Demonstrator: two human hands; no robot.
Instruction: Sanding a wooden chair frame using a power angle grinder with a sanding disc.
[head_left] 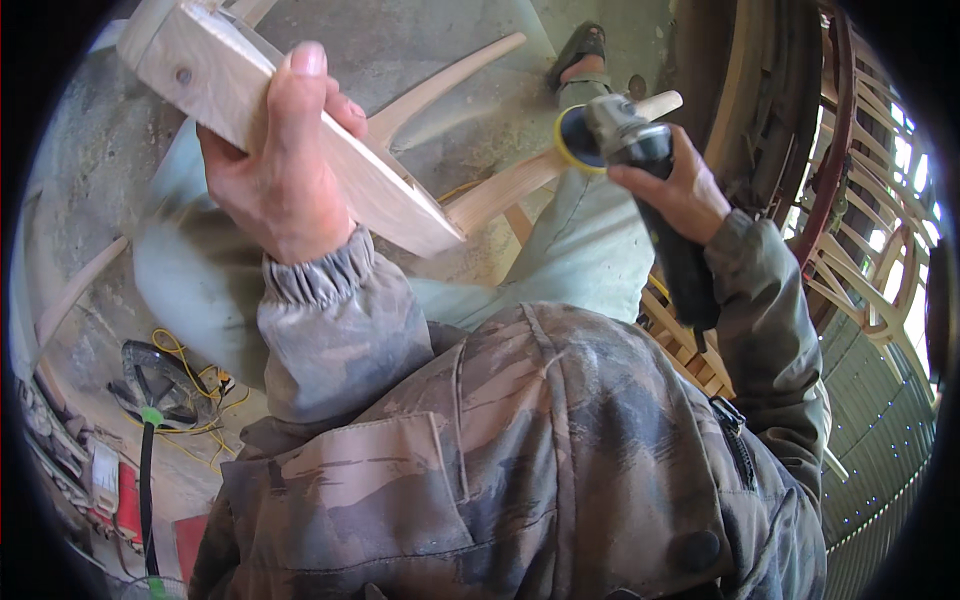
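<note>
Two hands share the work: the left hand [275,175] wraps tight around the pale wooden chair frame [300,130], raising its leg toward the angle grinder [640,170] clenched in the right hand [680,190].

Pale unfinished wooden chair frame [300,130]: flat seat rail with curved, tapering legs, held tilted in the air, legs pointing away. Dark handheld angle grinder [650,190] with round yellow-rimmed sanding disc [575,140]: disc against one leg's end, body slanting down-right.
</note>
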